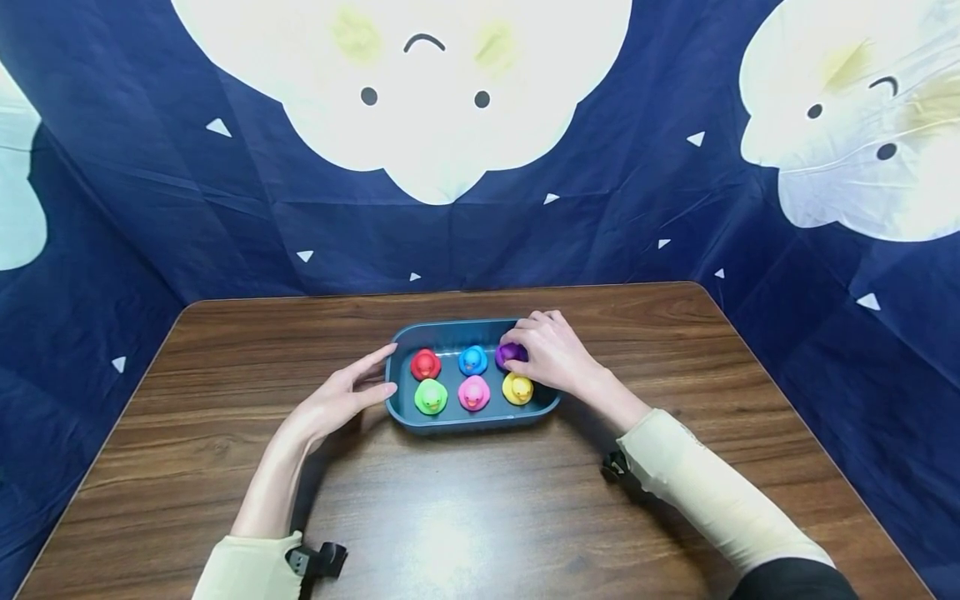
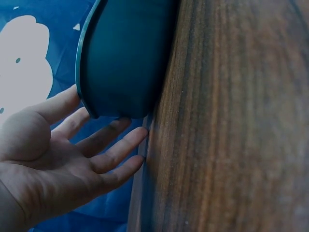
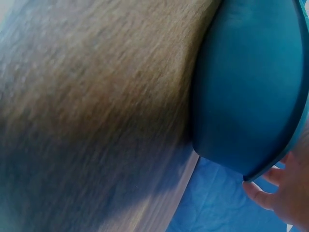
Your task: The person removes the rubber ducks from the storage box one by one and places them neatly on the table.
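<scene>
Pale sleeves (image 1: pixel 251 571): closest in the head view, forearms reaching over the brown table (image 1: pixel 450 500).
Right hand (image 1: pixel 551 354): thumb and fingers curled about the purple duck (image 1: pixel 506 356), apparently pinching it; a light hold, clear of the yellow duck (image 1: pixel 517 388) just in front, should serve best.
Duck's look: small, rounded, deep purple, partly covered by fingers, at the far right inside the blue tray (image 1: pixel 472 422).
Left hand (image 1: pixel 337 404): relaxed, fingers spread against the tray's left end; gentle contact should steady it without tilting.
Left wrist view: palm open, fingertips touching rim and wall.
Right wrist view: right fingers near the rim; wall hides the duck, contact unclear.
</scene>
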The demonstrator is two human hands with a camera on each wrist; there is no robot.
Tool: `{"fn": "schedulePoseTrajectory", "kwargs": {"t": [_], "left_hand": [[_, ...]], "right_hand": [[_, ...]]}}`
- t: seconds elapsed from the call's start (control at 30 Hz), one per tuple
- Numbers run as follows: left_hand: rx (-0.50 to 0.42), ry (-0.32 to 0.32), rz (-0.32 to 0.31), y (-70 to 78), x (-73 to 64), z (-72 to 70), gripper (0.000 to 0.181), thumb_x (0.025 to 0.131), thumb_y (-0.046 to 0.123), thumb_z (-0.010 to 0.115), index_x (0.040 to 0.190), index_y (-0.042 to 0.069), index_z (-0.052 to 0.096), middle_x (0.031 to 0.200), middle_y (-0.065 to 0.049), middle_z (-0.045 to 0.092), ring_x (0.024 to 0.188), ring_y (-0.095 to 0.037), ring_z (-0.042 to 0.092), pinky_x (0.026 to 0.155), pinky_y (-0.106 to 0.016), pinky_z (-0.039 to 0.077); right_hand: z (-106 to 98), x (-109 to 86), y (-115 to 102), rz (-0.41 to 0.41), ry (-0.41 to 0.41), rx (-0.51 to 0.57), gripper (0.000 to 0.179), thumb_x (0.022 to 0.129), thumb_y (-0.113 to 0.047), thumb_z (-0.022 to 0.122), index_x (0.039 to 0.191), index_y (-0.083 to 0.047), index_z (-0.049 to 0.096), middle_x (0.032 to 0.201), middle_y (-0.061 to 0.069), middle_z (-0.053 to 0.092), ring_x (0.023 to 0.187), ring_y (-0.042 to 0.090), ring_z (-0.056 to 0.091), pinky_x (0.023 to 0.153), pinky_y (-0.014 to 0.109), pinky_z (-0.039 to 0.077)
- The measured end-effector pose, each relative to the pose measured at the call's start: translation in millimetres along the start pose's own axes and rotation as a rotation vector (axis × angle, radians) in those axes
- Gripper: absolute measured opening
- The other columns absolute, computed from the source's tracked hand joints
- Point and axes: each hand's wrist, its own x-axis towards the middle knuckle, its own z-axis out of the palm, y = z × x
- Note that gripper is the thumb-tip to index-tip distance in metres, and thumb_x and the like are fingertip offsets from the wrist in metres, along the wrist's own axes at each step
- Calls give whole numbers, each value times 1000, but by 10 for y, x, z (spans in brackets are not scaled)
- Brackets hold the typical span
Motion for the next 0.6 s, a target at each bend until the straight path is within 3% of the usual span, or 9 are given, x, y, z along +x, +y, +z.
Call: {"fn": "schedulePoseTrajectory", "kwargs": {"t": [0.6], "left_hand": [[-5,-5,-39,-20,22,-10,72,103,33,62,165,26,25,167,-18,34,152,-41,37,125,-62,27]], "right_hand": [[-141,-27,15,-2,42,57,27,87,-33,81,112,-22,79,107,1,75,106,24,63,99,46,49]]}}
